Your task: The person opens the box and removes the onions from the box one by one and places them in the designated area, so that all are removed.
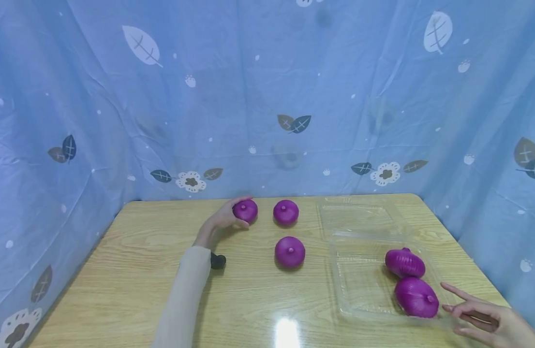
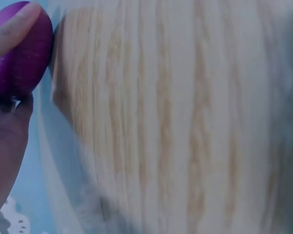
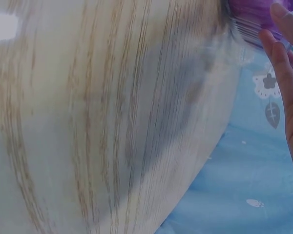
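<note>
At the far side of the table, my left hand (image 1: 224, 216) grips a purple onion (image 1: 246, 211), with thumb and fingers on opposite sides of it. The left wrist view shows the same onion (image 2: 35, 58) between them. Two more purple onions stand to its right, one far back (image 1: 286, 212) and one nearer (image 1: 290, 252). A clear plastic clamshell box (image 1: 352, 290) lies with its lid spread open; two onions, one behind (image 1: 404, 263) and one in front (image 1: 417, 297), lie in its right part. Beside the box's right rim my right hand (image 1: 489, 316) is held with fingers apart, holding nothing.
The box lid (image 1: 359, 217) lies flat toward the back of the wooden table (image 1: 132, 270). A blue patterned curtain (image 1: 250, 96) hangs along the back and both sides. A black object (image 1: 218, 261) shows at my left wrist.
</note>
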`<state>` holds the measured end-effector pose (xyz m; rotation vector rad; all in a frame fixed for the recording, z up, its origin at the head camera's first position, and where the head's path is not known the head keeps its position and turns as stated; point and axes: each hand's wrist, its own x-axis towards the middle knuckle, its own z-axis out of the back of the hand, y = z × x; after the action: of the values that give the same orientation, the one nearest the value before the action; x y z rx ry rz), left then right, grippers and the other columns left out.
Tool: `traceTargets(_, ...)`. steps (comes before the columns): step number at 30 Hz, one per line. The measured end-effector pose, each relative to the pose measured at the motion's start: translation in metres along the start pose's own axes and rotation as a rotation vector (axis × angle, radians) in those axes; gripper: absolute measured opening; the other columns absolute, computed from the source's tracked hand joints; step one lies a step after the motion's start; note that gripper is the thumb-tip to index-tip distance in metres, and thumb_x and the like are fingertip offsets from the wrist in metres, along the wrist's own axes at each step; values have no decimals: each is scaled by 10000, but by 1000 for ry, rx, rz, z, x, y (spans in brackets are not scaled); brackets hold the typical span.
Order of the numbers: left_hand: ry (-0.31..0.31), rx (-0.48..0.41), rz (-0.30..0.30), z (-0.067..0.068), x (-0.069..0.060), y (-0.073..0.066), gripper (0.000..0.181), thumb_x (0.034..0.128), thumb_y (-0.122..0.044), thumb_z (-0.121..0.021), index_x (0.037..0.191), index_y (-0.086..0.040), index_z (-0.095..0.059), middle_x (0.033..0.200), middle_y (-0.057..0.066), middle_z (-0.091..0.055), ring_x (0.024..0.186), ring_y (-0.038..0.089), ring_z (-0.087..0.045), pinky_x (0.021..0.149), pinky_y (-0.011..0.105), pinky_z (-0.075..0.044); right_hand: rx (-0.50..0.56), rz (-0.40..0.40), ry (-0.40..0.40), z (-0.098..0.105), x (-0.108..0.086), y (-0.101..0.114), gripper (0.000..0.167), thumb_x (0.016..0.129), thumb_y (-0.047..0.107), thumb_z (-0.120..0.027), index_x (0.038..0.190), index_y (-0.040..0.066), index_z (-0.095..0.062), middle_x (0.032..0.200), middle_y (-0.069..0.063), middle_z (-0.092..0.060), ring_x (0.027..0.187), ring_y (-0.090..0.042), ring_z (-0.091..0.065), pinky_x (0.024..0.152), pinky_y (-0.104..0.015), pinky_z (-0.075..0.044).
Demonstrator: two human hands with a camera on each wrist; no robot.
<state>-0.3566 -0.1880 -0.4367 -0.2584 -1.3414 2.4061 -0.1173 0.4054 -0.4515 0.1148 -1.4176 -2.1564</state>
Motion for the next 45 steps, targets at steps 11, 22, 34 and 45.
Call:
traceTargets(11, -12, -249, 113, 5, -2, -4, 853, 688, 113, -750, 1433, -170, -447, 1511, 103, -321, 1351, 337, -336, 1107, 475, -305, 24, 36, 35, 2, 3, 0, 319, 792, -232, -590, 1055, -59, -643, 1395, 279, -407, 1042, -22, -622, 743, -145, -538)
traceTargets(22, -10, -274, 113, 7, -6, -3, 791, 705, 112, -730, 1403, -174, -491, 1521, 103, -318, 1379, 339, -291, 1105, 474, -310, 31, 35, 29, 2, 2, -1, 316, 786, -237, -593, 1047, -67, -642, 1389, 273, -417, 1037, -33, -629, 740, -154, -543)
traceTargets(34, -62, -203, -37, 27, -21, 3, 705, 795, -3, -732, 1430, -76, -437, 1517, 55, -357, 1422, 271, -240, 1171, 415, -174, 33, 30, 37, 1, 2, -1, 311, 793, -229, -593, 1051, -63, -640, 1395, 278, -410, 1043, -29, -625, 743, -157, -544)
traceTargets(45, -108, -420, -124, 39, -50, -12, 600, 851, 44, -665, 1406, -27, -449, 1471, 148, -394, 1356, 319, -361, 1071, 381, -370, -10, 124, 9, -1, 3, 1, 390, 723, -283, -614, 1037, -53, -636, 1425, 212, -424, 1056, -29, -621, 758, -160, -541)
